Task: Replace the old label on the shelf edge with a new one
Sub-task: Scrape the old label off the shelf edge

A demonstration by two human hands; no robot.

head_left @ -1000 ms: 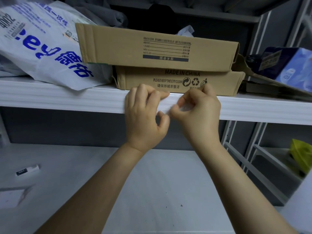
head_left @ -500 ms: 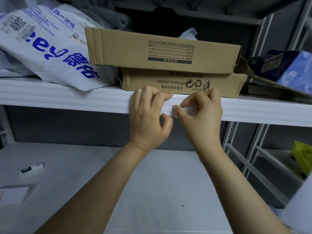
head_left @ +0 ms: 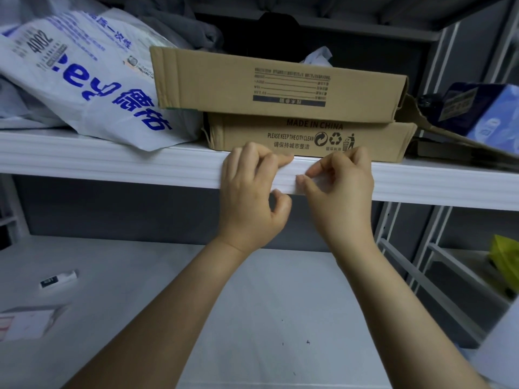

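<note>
My left hand (head_left: pixel 252 197) hooks over the shelf edge (head_left: pixel 140 169) to steady it while my right hand (head_left: pixel 339 197) pinches the pale label (head_left: pixel 317 183) on that edge, so I'd peel slowly sideways, keeping low to avoid tearing.

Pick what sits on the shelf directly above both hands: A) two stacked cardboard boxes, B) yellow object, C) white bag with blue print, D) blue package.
A: the cardboard boxes stand behind the shelf edge where the left hand grips and the right hand pinches the label.
</note>
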